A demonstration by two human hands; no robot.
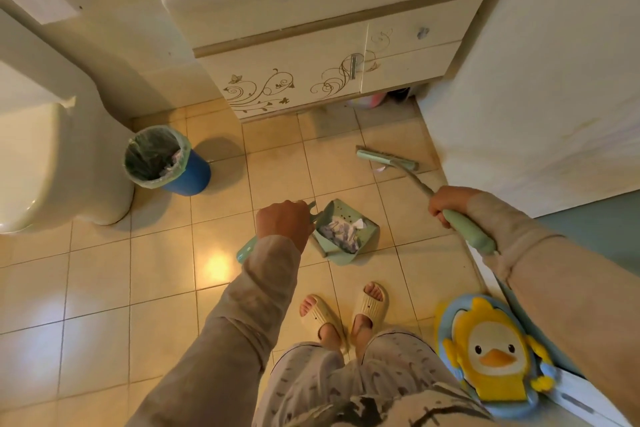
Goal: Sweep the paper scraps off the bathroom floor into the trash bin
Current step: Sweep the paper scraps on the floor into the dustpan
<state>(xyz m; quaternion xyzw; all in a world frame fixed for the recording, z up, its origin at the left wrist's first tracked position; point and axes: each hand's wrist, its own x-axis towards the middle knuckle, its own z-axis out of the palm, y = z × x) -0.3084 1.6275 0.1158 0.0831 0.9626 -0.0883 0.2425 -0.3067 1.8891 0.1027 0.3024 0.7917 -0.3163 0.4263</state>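
Slippered feet (pixel 343 315) at bottom centre. Left hand (pixel 282 222) curled round the dustpan (pixel 369 237) handle; paper scraps (pixel 341 232) heaped in the pan, mid-frame. Right hand (pixel 446 206) grips the broom (pixel 386 158); stray scrap (pixel 380 169) by its head. Judgement: sweep it in, carry the pan level. Trash bin (pixel 162 159) at left, crowded by the toilet (pixel 52 156).

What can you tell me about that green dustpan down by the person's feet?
The dustpan is pale green, plastic by its look, with raised walls, dark specks on the back wall and an open lip toward the person. White and lilac paper scraps are piled inside. The left hand grips its long handle, whose end shows below the wrist. It lies low over the tiled floor, ahead of the slippers; contact with the tiles is unclear.
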